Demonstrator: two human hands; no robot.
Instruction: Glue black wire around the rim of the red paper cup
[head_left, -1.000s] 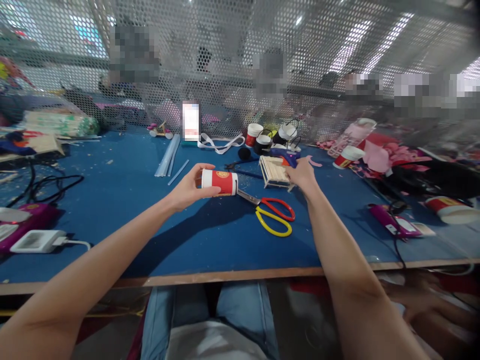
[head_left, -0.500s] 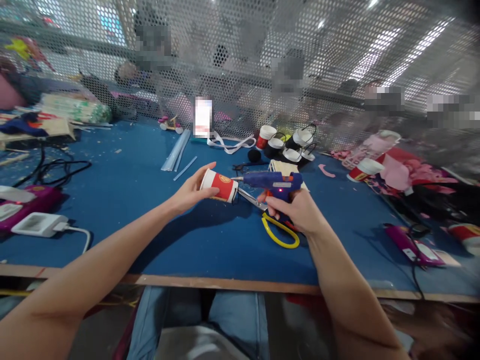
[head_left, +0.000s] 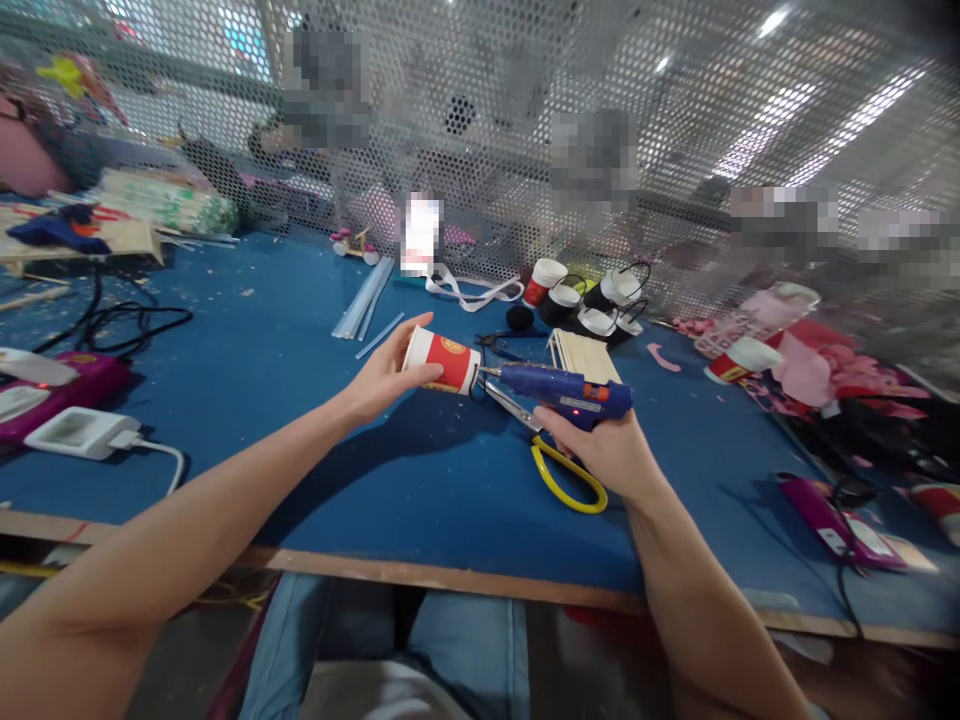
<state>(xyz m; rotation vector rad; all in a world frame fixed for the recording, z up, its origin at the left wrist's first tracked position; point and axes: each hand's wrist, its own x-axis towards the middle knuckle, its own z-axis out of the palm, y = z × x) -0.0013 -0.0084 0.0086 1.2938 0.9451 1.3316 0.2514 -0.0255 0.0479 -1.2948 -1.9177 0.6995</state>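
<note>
Left hand (head_left: 382,378) fingers grip a paper cup (head_left: 442,360) lying sideways, base toward the right hand (head_left: 611,452), whose fingers clasp a glue gun (head_left: 566,390), nozzle at that base.

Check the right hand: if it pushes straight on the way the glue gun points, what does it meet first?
Most likely the base of the red paper cup that the left hand holds sideways. The glue gun in the right hand has its nozzle at or just short of it; contact is unclear.

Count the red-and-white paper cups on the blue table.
3 clear ones: a cup sideways in the left hand, an upright cup by the mesh wall, and a tipped cup at right. Another may be cut off at the right edge.
</note>
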